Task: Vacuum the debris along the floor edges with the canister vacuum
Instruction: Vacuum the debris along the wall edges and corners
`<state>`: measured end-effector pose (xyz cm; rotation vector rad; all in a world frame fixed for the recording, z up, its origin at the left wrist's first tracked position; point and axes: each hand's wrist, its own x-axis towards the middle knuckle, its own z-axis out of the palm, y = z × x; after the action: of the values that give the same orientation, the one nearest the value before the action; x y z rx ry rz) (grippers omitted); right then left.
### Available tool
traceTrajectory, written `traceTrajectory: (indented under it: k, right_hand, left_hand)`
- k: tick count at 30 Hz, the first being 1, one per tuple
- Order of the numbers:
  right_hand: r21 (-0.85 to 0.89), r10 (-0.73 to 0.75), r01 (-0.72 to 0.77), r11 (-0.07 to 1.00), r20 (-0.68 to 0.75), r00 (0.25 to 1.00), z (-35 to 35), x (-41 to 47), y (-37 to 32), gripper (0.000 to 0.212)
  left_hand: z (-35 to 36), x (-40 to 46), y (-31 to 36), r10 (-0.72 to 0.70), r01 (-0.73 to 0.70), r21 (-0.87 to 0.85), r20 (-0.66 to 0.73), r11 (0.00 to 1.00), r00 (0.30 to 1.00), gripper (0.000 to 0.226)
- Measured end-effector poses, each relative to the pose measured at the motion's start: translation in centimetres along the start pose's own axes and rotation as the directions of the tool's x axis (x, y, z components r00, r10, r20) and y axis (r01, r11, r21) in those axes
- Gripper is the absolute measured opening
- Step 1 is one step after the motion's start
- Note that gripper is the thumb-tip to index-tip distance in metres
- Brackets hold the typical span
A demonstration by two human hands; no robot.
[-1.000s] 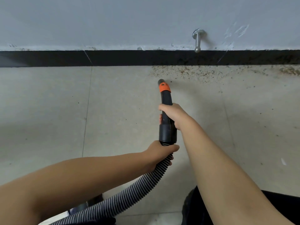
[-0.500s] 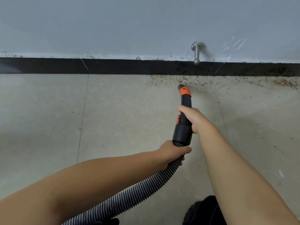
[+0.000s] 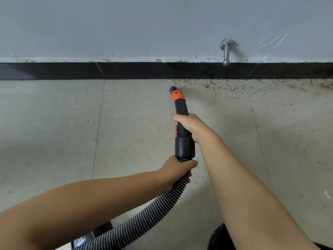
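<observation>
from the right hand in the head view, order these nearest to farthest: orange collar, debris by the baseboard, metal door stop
1. orange collar, just ahead on the nozzle.
2. debris, ahead and right, along the baseboard.
3. metal door stop, up on the wall.

Right hand [image 3: 189, 126] wraps the black nozzle tube [image 3: 182, 112] mid-length; beyond the grip, an orange collar [image 3: 178, 96] and the dark tip, close to the black baseboard [image 3: 126, 71]. Behind that grip, the left hand [image 3: 177, 171] holds the ribbed hose [image 3: 144, 219] just below the tube's wide cuff. Brown debris [image 3: 221, 87] is scattered on the floor tiles [image 3: 54, 123] to the right of the tip, along the baseboard. Metal door stop [image 3: 226, 53] on the wall above.
</observation>
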<state>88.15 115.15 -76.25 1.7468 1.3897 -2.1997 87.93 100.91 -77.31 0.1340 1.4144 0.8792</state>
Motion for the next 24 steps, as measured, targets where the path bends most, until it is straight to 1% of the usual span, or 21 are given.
traceTrajectory:
  k: [5, 8, 10, 12, 16, 24]
  right_hand:
    - [0.089, 0.02, -0.012, 0.996, -0.094, 0.995, -2.7, 0.2, 0.2, 0.013]
    - [0.164, 0.044, -0.017, 0.986, -0.162, 0.986, -5.3, 0.4, 0.1, 0.013]
    - [0.204, 0.056, -0.015, 0.979, -0.196, 0.979, -6.7, 0.8, -0.2, 0.013]
    - [0.209, 0.058, -0.014, 0.978, -0.207, 0.977, -7.4, 1.2, -0.7, 0.013]
    - [0.163, 0.036, -0.006, 0.987, -0.178, 0.983, -6.7, 1.8, -1.4, 0.013]
    - [0.009, 0.011, -0.011, 1.0, -0.043, 0.999, -2.7, 1.6, -0.4, 0.011]
  left_hand:
    - [1.1, 0.7, 1.0, -0.038, 0.032, 0.112, 0.056, 0.993, 0.998, 0.029]
    - [2.6, 1.6, 2.1, -0.033, 0.017, 0.155, 0.101, 0.988, 0.994, 0.027]
    - [3.4, 2.3, 2.8, -0.024, 0.006, 0.175, 0.099, 0.985, 0.995, 0.027]
    - [3.9, 2.8, 3.4, -0.013, -0.003, 0.169, 0.093, 0.986, 0.996, 0.022]
    - [3.5, 3.1, 3.6, -0.002, -0.007, 0.115, 0.075, 0.993, 0.997, 0.018]
    - [1.8, 1.5, 1.0, -0.012, 0.012, 0.012, 0.014, 1.0, 1.0, 0.02]
